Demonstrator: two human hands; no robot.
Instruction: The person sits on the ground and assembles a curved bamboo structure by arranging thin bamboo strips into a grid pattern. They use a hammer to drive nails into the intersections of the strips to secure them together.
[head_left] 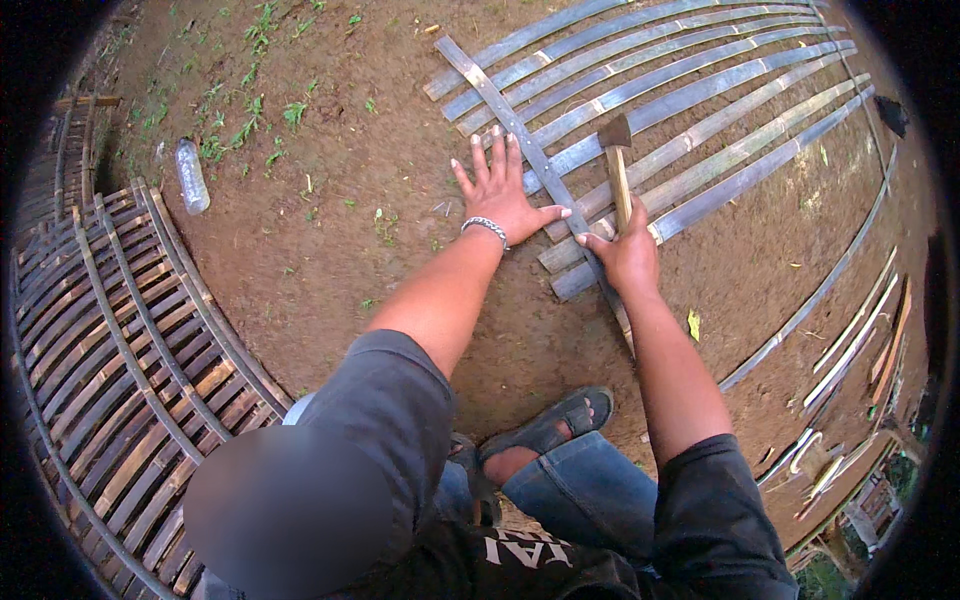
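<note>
The lower end of the hatchet [618, 165] handle was hidden inside my right hand [630, 255], whose fingers were wrapped tight around the wood; the rusty head stood up above the slats, and I could not tell whether it touched them. My left hand [503, 195] lay flat, fingers spread apart, pressing on the bare ground and the near ends of the bamboo slats [690, 110], with its thumb reaching to the cross strip [520, 135] that ran diagonally over them. A beaded bracelet [486, 228] sat on that wrist. The far ends of the slats bent away toward the dark rim and were cut off there. A blurred patch covered part of my lower left view, over my dark sleeve. My foot in a sandal [548, 430] showed between my arms, half hidden by my jeans.

The ground was reddish-brown packed dirt with scattered tufts of grass [250, 110]. A finished woven bamboo panel [120, 350] lay on my left, and beside its upper edge a clear plastic bottle [191, 175] lay on its side. Loose bamboo strips [850, 340] lay well apart on my right, hard to make out near the rim
</note>
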